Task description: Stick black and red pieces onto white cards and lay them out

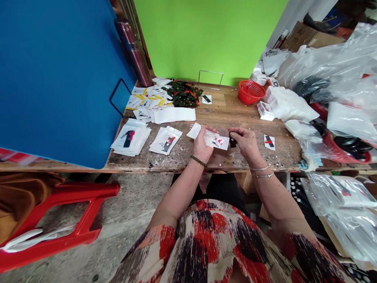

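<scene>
My left hand (203, 144) is closed on a small white packet (221, 142) with red and dark print, which sticks out to the right of the fingers. Between the thumb and fingers of my right hand (245, 142) is a small black piece (232, 140), close to the packet's right end. Left of my hands lie a small stack of filled clear pouches (166, 140) and a larger stack of pouches (130, 137). A single printed card (269, 142) rests to the right of my right hand.
Behind my hands are a heap of dark green and orange pieces (184, 93), white cards (147, 98), a folded white strip (174, 114) and a red basket (251, 92). Plastic bags (338, 74) crowd the right. A blue panel (59, 78) and green panel (209, 39) border the table.
</scene>
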A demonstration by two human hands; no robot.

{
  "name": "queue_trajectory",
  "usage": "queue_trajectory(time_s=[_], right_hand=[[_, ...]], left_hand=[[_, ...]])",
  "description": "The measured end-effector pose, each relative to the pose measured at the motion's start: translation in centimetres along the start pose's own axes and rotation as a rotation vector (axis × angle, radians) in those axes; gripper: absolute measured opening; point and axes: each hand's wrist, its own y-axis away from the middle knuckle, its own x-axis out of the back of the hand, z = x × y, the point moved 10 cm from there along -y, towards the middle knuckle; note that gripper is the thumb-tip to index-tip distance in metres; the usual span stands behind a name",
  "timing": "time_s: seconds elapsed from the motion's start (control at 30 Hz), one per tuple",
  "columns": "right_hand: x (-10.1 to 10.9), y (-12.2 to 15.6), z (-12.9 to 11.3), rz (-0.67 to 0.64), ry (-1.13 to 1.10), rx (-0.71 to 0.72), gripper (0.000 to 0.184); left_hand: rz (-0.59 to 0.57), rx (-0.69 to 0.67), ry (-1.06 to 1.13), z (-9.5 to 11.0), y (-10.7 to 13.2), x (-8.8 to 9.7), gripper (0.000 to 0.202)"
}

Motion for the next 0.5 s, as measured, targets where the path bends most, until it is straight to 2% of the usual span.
queue_trajectory(time_s=[0.07,0.13,0.27,0.4,0.5], right_hand=[[1.8,-0.1,-1.4,0.082,-0.045,0.093,0.026],[2.8,0.1,-2.0,0.125,-0.100,0.129,0.030],[2.1,0.8,-1.3,0.086,-0.170,0.057,0.034],[1.6,2.0,0.3,0.153,-0.224,-0.005,0.037],[1.0,2.5,1.1,0.178,-0.193,0.003,0.035]], left_hand=[[-0.004,-0.009,0.017,0.3,0.1,-0.1,0.024],[-0.003,-0.016,0.019,0.4,0.2,-0.1,0.026],[-0.009,-0.009,0.034,0.2,0.1,-0.3,0.028],[-0.014,-0.005,0.056,0.2,0.0,-0.4,0.029],[-0.025,-0.013,0.065,0.2,0.0,-0.7,0.030]])
